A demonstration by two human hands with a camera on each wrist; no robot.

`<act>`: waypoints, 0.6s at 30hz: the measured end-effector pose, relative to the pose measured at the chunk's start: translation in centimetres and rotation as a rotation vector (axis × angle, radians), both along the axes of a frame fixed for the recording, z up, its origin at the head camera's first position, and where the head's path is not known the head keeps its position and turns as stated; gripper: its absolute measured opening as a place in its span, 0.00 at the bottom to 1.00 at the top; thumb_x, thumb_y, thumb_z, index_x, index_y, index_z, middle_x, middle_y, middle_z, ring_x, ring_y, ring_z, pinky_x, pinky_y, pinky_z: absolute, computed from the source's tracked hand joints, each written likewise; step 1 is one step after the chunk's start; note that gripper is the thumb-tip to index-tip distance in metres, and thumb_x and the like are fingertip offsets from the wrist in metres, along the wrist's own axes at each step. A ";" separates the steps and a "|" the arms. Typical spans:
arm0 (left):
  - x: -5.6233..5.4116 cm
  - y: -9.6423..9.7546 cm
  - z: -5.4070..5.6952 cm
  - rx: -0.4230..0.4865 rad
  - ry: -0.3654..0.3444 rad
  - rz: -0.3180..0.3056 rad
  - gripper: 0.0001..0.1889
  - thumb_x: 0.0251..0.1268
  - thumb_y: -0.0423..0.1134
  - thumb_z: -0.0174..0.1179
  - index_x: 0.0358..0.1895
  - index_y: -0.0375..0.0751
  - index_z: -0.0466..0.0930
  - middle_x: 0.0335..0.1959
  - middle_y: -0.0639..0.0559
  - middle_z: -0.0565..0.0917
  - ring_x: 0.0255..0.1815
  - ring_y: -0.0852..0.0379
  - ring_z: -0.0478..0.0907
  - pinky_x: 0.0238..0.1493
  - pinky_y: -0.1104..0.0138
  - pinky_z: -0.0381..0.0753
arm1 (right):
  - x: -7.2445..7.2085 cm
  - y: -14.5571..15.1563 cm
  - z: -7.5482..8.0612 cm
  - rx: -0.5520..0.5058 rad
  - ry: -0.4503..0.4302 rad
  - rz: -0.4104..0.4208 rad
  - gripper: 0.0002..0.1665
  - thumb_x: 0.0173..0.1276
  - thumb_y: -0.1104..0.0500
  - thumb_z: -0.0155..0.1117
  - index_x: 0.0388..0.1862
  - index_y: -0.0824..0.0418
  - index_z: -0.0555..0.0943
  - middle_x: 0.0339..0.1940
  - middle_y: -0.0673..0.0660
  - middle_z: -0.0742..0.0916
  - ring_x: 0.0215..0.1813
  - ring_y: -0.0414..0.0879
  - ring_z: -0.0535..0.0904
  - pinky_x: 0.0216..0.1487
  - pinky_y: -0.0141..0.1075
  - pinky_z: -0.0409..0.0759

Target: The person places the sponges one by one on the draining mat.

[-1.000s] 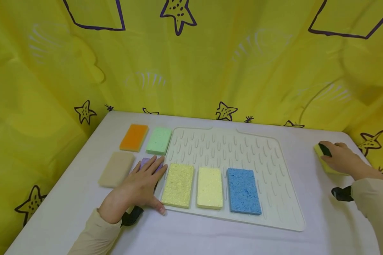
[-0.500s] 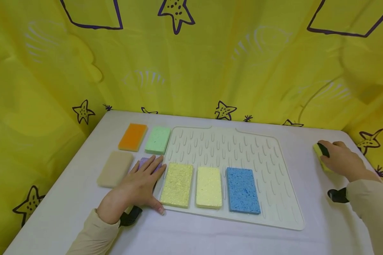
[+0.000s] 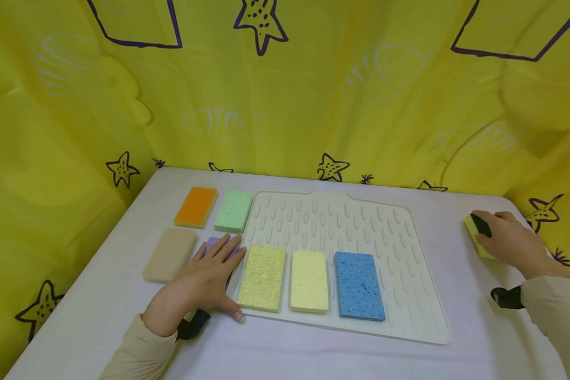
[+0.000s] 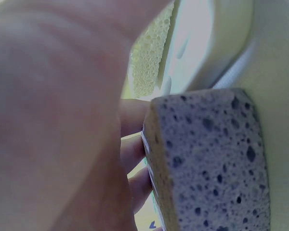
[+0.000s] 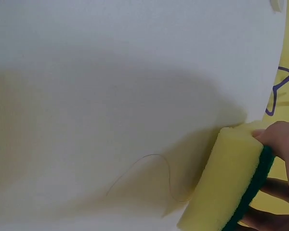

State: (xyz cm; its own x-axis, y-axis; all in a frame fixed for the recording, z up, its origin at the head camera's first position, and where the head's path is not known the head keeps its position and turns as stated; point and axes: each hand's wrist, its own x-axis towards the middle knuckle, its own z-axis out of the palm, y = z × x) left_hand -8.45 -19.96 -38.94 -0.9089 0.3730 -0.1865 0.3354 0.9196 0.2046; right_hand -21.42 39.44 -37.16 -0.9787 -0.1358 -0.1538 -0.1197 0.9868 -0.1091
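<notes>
My left hand point(image 3: 203, 282) lies with straight, spread fingers over a purple sponge point(image 3: 212, 242), mostly hidden beneath it. In the left wrist view the pitted side of that purple sponge point(image 4: 212, 163) faces the camera, with fingers point(image 4: 136, 153) beyond it. At the table's far right, my right hand point(image 3: 515, 241) grips a yellow scrub sponge point(image 3: 474, 232) with a dark green scouring layer. From the right wrist, thumb and fingers hold the scrub sponge point(image 5: 224, 178) by its edges, tilted close to the white cloth; whether it touches is unclear.
A pale ridged mat point(image 3: 323, 221) carries a speckled yellow sponge point(image 3: 262, 278), a pale yellow one point(image 3: 309, 281) and a blue one point(image 3: 359, 285). Left of it lie orange point(image 3: 196, 207), mint green point(image 3: 233, 211) and beige point(image 3: 170, 254) sponges. A yellow curtain point(image 3: 285, 105) stands behind.
The head view has shifted slightly. My right hand tilts the scrub sponge a little and otherwise stays at the same spot. The left hand and the other sponges keep their places.
</notes>
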 end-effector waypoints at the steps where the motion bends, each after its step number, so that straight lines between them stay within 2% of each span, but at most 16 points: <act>1: 0.0 0.0 0.0 0.000 0.001 0.000 0.72 0.23 0.77 0.72 0.76 0.38 0.58 0.82 0.42 0.49 0.82 0.38 0.45 0.74 0.33 0.47 | 0.0 -0.1 0.1 0.000 0.003 0.003 0.38 0.69 0.56 0.59 0.72 0.70 0.58 0.59 0.86 0.63 0.50 0.82 0.70 0.44 0.73 0.70; 10: 0.1 0.0 0.0 0.000 -0.002 0.002 0.72 0.23 0.77 0.72 0.76 0.38 0.58 0.82 0.42 0.49 0.81 0.38 0.45 0.74 0.33 0.47 | 0.2 -1.0 0.5 -0.010 0.045 0.028 0.37 0.67 0.56 0.62 0.71 0.68 0.61 0.59 0.85 0.66 0.50 0.80 0.72 0.45 0.71 0.72; 18: 0.0 -0.1 -0.1 -0.002 0.001 0.000 0.72 0.23 0.77 0.72 0.77 0.38 0.58 0.82 0.42 0.49 0.82 0.38 0.45 0.74 0.33 0.47 | 0.7 -1.6 1.2 -0.030 0.044 0.043 0.39 0.68 0.56 0.62 0.72 0.68 0.60 0.60 0.86 0.65 0.50 0.81 0.72 0.43 0.69 0.73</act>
State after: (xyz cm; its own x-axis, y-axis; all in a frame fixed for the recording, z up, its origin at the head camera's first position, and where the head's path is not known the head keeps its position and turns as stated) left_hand -8.42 -20.01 -39.03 -0.9089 0.3730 -0.1866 0.3360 0.9199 0.2023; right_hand -20.74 37.82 -35.95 -0.9775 -0.1819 -0.1063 -0.1674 0.9769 -0.1327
